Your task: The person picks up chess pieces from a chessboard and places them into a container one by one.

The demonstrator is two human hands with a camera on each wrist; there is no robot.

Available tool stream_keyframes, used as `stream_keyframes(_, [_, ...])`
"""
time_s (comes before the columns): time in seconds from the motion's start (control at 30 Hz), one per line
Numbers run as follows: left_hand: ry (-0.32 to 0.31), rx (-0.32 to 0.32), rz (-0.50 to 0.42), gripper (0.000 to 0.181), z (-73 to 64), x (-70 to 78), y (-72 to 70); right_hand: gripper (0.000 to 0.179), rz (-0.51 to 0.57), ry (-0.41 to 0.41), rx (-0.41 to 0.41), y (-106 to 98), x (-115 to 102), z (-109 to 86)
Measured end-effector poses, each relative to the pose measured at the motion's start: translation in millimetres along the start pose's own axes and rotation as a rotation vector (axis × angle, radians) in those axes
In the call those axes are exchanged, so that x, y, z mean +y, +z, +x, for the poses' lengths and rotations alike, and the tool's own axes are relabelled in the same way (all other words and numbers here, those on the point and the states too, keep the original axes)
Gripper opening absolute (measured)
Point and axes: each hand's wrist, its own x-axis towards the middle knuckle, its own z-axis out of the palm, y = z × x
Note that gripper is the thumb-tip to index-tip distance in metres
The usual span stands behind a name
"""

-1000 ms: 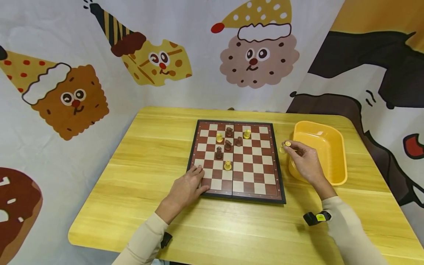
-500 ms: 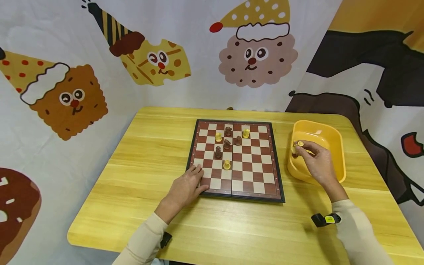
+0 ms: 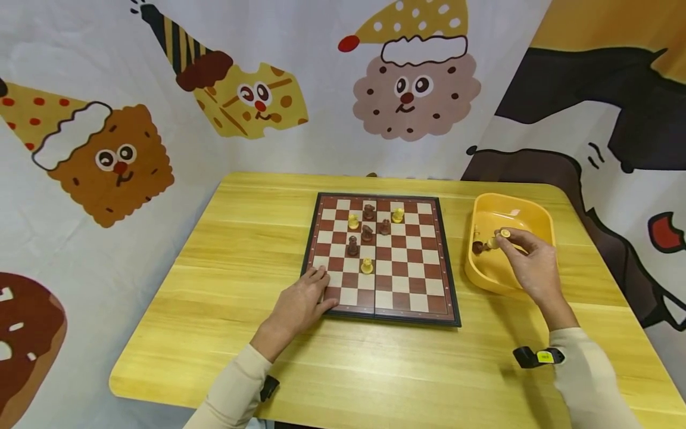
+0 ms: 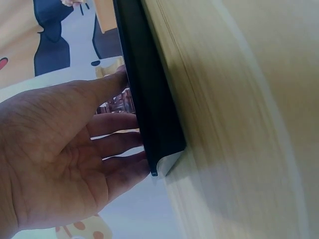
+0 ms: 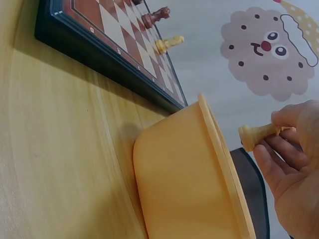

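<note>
My right hand (image 3: 533, 268) is over the yellow plastic tub (image 3: 490, 285), pinching a pale yellow chess piece (image 5: 256, 135) with thumb and fingertips. Another pale bit shows just beneath those fingertips in the head view; whether it is a second held piece, I cannot tell. My left hand (image 3: 300, 301) rests on the near left corner of a chessboard (image 3: 409, 268), its fingers extended over the edge. On the board stand several brown pieces, including a knight (image 3: 367, 233), and three yellow ones, one a rook-like piece (image 3: 367, 266) nearest me.
Inside the tub lie a dark brown piece (image 3: 477, 247) and some pale ones, partly hidden by the hand. The tub stands to the right of the board on a wooden table (image 3: 214, 268). A printed cloth (image 3: 321, 155) hangs behind the table.
My right hand has moved right, from the gap beside the board to over the tub, still pinching the pale chess piece. Pieces in the tub have come into sight. The left hand has stayed put.
</note>
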Motion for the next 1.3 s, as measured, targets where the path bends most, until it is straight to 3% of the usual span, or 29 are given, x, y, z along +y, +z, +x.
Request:
stream_keyframes(0.1, [-0.001, 0.001, 0.002, 0.061, -0.3, -0.5, 0.4, 0.031, -0.006, 0.008, -0.014, -3, -2, -1.2])
stream_keyframes(0.33, [0.001, 0.005, 0.003, 0.061, -0.9, -1.3, 0.3, 0.064, -0.011, -0.012, -0.176, -5, -10, -3.2])
stream_keyframes(0.77, [-0.004, 0.001, -0.003, 0.061, -2.0, -1.5, 0.3, 0.050, 0.002, -0.047, -0.150, 3, -11, -1.0])
stream_keyframes(1.0, [0.017, 0.029, -0.003, 0.060, -0.8, -1.5, 2.0, 0.047, 0.052, -0.052, -0.133, 10, -19, 1.3])
stream_keyframes(1.2, [0.012, 0.020, -0.011, 0.060, -1.4, -0.8, 2.4, 0.042, 0.166, -0.093, -0.140, 26, -29, 2.1])
stream_keyframes(1.3, [0.015, 0.030, -0.007, 0.060, -1.3, -0.8, 2.3, 0.041, 0.161, -0.092, -0.187, 39, -34, 0.2])
